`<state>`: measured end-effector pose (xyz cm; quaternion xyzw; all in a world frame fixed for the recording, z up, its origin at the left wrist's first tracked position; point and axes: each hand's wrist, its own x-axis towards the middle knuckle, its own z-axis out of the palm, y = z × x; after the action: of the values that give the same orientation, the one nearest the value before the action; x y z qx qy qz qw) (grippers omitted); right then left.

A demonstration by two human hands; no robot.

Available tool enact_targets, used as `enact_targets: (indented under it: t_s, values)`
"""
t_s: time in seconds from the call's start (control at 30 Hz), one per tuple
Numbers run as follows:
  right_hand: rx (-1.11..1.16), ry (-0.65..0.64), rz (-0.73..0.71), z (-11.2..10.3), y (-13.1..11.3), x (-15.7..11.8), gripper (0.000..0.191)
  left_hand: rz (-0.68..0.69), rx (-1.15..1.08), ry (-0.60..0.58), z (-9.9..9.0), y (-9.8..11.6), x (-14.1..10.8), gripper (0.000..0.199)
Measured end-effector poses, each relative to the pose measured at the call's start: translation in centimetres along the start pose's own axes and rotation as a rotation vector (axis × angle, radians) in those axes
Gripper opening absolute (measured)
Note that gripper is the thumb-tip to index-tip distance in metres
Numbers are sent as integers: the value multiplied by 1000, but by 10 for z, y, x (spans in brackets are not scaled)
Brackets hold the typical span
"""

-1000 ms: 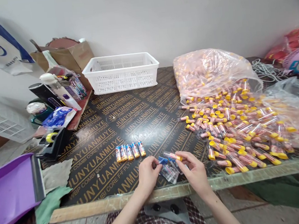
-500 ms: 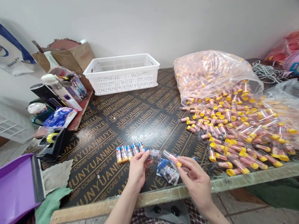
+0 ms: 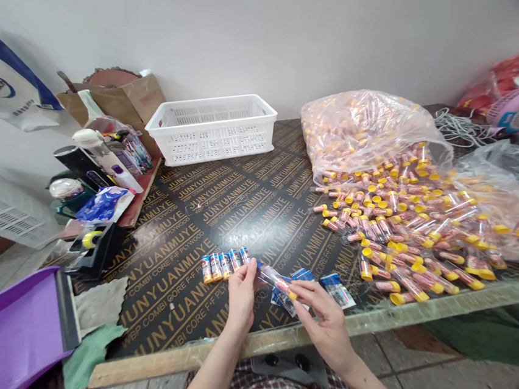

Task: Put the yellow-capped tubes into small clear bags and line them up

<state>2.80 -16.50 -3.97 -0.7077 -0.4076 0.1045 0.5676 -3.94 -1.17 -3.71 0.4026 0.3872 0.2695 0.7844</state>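
Note:
My left hand (image 3: 242,293) pinches a small clear sleeve with a blue end, mostly hidden behind the fingers. My right hand (image 3: 321,317) grips the yellow-capped end of a clear tube (image 3: 277,281) with pink contents, whose other end meets the sleeve at my left fingertips. Just left of my left hand, several blue-and-yellow wrapped tubes (image 3: 215,266) stand in a row. Flat blue-topped sleeves (image 3: 337,291) lie on the table beside and beneath my right hand. To the right spreads a big pile of yellow-capped tubes (image 3: 397,248).
A white basket (image 3: 217,140) stands at the back. Behind the pile, a large plastic bag (image 3: 363,126) holds more tubes. On the left are a tape dispenser (image 3: 95,253), bottles, a cardboard box (image 3: 140,102) and a purple dustpan (image 3: 20,334).
My right hand has moved left with the tube, bringing it up to the sleeve in my left hand. Flat sleeves formerly behind my right hand now show.

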Motion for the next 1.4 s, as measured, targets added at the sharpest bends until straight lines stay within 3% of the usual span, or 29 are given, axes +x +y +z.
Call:
enact_targets:
  t_s: [0.17,0.3,0.4,0.5,0.8,1.2,1.3,1.4]
  values:
    - [-24,-42,-50,0,-10,5,39,-86,-63,-173,8,17,-22,45]
    - [-59,-30,-159,-3,-22,11,72,-143,20,-320,7,31,-40,42]
    - [33,-141,-197,-4,-27,15,87,-182,79,-443,6,35,-46,36]
    - [93,-227,-194,-4,-28,20,87,-189,93,-473,6,37,-46,34]
    - [134,-166,-202,2,-26,39,80,-193,57,-414,15,45,-34,36]
    - [229,-213,-221,5,-25,36,82,-154,57,-306,17,45,-49,37]
    - [207,-285,-222,9,-22,43,84,-107,100,-287,3,51,-37,37]
    - [122,-255,-135,19,-5,60,82,81,308,-80,-37,67,-6,39]
